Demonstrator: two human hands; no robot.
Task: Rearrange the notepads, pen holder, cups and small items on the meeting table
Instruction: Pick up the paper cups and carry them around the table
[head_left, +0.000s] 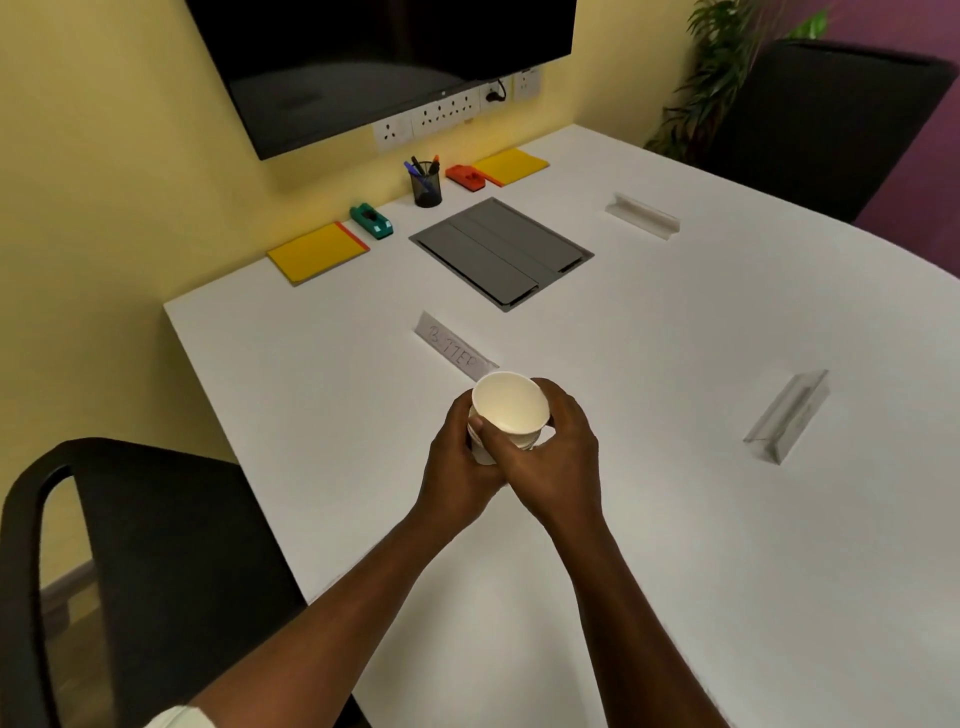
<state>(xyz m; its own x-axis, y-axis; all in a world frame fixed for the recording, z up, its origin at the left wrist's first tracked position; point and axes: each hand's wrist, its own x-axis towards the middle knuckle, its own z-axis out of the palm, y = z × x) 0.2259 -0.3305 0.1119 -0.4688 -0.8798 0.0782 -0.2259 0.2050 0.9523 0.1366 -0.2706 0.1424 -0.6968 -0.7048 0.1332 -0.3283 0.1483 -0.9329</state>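
Both of my hands hold a stack of white paper cups (509, 402) above the white meeting table (675, 519). My left hand (457, 467) grips the lower part of the stack, and my right hand (550, 462) wraps the top cup. Far off by the wall stand a black mesh pen holder (427, 188) with several pens, a yellow notepad (317, 252) at the left, and another yellow notepad (511, 166) at the right. A green stapler-like item (371, 220) lies beside the left pad. An orange one (466, 176) lies beside the right pad.
A grey cable hatch (501, 252) is set into the table's middle. Three clear name-card stands sit on the table: one (454, 347) just beyond the cups, one (642, 214) far right, one (787, 415) at right. Black chairs stand at near left (156, 545) and far right (831, 119). A dark screen (384, 57) hangs on the wall.
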